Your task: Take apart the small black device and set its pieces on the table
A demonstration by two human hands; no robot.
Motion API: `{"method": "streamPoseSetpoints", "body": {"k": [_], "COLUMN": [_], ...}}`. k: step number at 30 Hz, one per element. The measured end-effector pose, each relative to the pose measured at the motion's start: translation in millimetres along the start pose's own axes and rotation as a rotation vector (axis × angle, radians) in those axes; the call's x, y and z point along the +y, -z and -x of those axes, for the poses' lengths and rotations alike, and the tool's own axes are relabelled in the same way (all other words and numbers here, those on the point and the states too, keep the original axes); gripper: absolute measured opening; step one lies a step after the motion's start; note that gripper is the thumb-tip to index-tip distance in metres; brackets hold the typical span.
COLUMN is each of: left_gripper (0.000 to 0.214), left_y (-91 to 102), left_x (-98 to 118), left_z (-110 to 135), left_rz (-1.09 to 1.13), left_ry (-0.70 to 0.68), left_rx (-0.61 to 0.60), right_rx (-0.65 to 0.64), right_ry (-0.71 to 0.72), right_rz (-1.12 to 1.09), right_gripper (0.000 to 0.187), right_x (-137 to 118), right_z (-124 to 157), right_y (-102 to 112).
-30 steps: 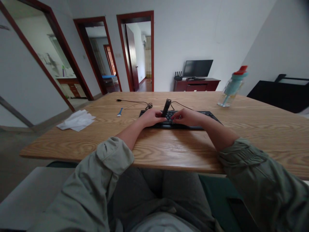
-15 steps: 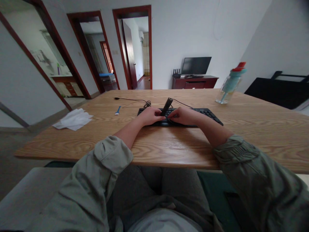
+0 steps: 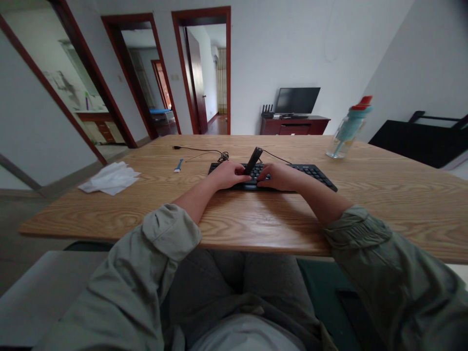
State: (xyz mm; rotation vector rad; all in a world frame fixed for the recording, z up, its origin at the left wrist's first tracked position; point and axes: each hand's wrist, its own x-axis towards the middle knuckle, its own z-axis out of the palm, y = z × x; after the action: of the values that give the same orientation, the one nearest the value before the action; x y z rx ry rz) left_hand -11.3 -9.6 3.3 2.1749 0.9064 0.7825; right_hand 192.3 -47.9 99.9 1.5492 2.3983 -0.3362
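A home; flat screen [image 3: 298, 100] on cabinet [image 3: 310, 126], open door [image 3: 196, 80], curtain [image 3: 222, 80]

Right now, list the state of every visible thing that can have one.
Left hand: closed on the black stick
Black stick: tilted, upper end raised
Right hand: fingers bent at the keyboard; grip unclear
Keyboard: flat, partly covered
Cable: partly bundled, plug loose
Blue brush: lying down
Tissue: crumpled
Bottle: standing, lid on
Screen: dark
Middle door: open
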Motion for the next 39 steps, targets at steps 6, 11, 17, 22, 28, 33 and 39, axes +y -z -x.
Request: {"method": "streamPoseSetpoints", "body": {"k": [6, 11, 17, 22, 28, 33, 39], "left_gripper": [0.038, 0.035, 0.035, 0.035, 0.039, 0.037, 0.036], "left_y": [0.6, 0.5, 0.5, 2.4, 2.2, 0.8, 0.7], "left_x": [0.3, 0.8, -0.6, 0.0, -2.6, -2.3, -0.3], "left_z": [0.4, -0.3, 0.6, 2.8, 2.9, 2.0, 1.5], "left_rz": [0.022, 0.025, 0.058, 0.070, 0.066, 0.046, 0.004], "left_ry": [0.030, 0.031, 0.016, 0.022, 0.008, 0.014, -0.013], "left_rx": [-0.001, -0.016, -0.022, -0.041, -0.032, -0.043, -0.037], "right_rx": [-0.031, -0.002, 0.050, 0.043, 0.120, 0.136, -0.005], "right_ry": [0.060, 0.006, 0.020, 0.013, -0.044, -0.034, 0.001], "right_rz": [-0.048, -0.018, 0.026, -0.028, -0.182, -0.108, -0.006], "right_gripper": [0.024, 0.023, 0.023, 0.025, 0.033, 0.028, 0.024], "right_x": [3.5, 0.3, 1.3, 5.8, 9.1, 3.1, 3.2], "right_z": [1.4, 0.1, -2.8, -2.6, 2.2, 3.5, 1.9], "right_y": [2.2, 3.1, -3.1, -3.4, 4.4, 5.9, 0.6]}}
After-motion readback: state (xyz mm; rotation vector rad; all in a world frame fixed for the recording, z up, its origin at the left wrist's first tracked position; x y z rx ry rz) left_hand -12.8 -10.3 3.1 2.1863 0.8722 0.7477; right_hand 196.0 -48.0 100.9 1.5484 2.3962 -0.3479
